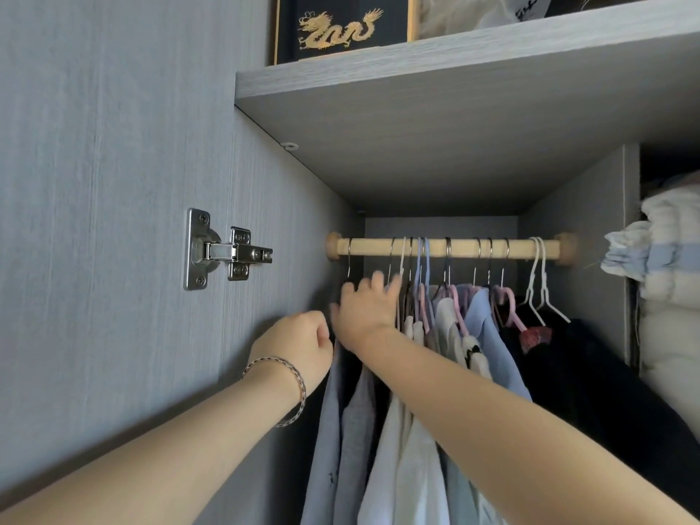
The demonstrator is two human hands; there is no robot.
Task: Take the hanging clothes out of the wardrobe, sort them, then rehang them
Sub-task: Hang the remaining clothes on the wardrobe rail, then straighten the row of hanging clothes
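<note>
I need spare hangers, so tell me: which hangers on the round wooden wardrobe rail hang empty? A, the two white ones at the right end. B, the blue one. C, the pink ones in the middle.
A: the two thin white hangers at the right end of the round wooden rail show bare arms with no garment on them, while the pink hangers carry clothes.

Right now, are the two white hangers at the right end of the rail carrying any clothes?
No, the two white hangers hang bare on the wooden rail, with no garment draped over them.
</note>
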